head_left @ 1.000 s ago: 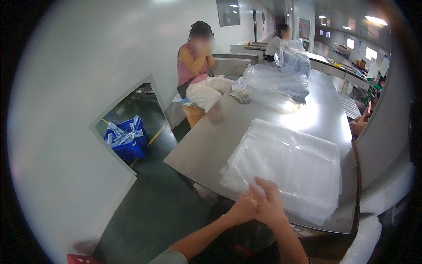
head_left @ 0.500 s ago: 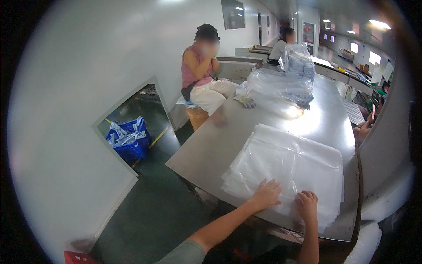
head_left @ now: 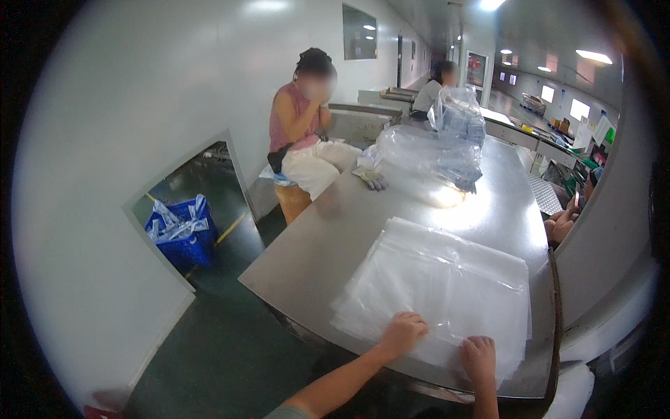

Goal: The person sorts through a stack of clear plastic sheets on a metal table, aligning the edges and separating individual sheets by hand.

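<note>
A stack of clear plastic bags (head_left: 447,279) lies flat on the near part of the metal table (head_left: 300,272), its sheets slightly out of line at the sides. Along the stack's near edge my left hand (head_left: 403,335) rests with its fingers curled together on the plastic. My right hand (head_left: 479,357), a little to the right, has its fingers bent down on the same edge, closed on the plastic. How many sheets either hand grips is hidden under the fingers.
Clear bags with bundled contents (head_left: 457,133) and a pair of gloves (head_left: 370,177) lie farther up the table. A person (head_left: 300,119) sits at its left side; another person (head_left: 427,94) is behind. A blue basket (head_left: 183,234) stands on the floor by a wall opening.
My left hand's fingers, spread flat on the plastic before, have drawn together. The right hand stays at the near edge. The whole view has shifted slightly.
</note>
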### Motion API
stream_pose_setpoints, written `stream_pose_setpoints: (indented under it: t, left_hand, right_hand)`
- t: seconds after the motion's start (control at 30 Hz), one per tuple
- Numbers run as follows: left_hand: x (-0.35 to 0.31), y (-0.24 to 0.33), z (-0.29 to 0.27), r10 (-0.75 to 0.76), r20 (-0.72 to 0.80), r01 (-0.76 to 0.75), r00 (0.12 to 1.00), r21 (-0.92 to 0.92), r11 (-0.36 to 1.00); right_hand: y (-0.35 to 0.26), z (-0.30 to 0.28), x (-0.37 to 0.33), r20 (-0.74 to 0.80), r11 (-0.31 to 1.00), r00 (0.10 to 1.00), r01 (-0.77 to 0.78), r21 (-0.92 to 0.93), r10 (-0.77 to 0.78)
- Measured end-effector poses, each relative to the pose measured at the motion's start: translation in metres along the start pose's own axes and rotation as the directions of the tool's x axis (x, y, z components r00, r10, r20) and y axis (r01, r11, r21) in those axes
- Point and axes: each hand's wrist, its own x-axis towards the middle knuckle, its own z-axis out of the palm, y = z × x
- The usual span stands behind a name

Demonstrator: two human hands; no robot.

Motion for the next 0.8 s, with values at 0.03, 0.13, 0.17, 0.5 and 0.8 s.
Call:
stream_pose_setpoints:
  t: [0.03, 0.13, 0.17, 0.5, 0.8]
  left_hand:
    - [0.0, 0.001, -0.003, -0.033, 0.003, 0.033, 0.999, -0.011, 0.999]
    - [-0.001, 0.002, -0.003, -0.071, -0.014, 0.07, 0.997, -0.099, 0.993]
    - [0.0, 0.001, -0.005, -0.081, -0.011, 0.079, 0.997, -0.099, 0.992]
    - [0.007, 0.004, -0.017, -0.199, 0.219, 0.219, 0.955, -0.073, 0.973]
    - [0.003, -0.006, -0.005, -0.176, 0.064, 0.183, 0.982, -0.121, 0.976]
  right_hand:
    - [0.002, -0.003, -0.003, -0.007, 1.0, 1.0, -0.011, -0.014, 0.011]
    - [0.009, -0.01, -0.013, -0.043, 0.999, 0.998, -0.038, -0.028, 0.036]
    - [0.011, -0.012, -0.017, -0.085, 0.998, 0.995, -0.059, -0.026, 0.057]
    - [0.043, -0.008, -0.016, -0.11, 0.958, 0.96, -0.24, 0.158, 0.258]
    - [0.093, -0.05, -0.034, 0.133, 0.88, 0.893, -0.447, 0.161, 0.43]
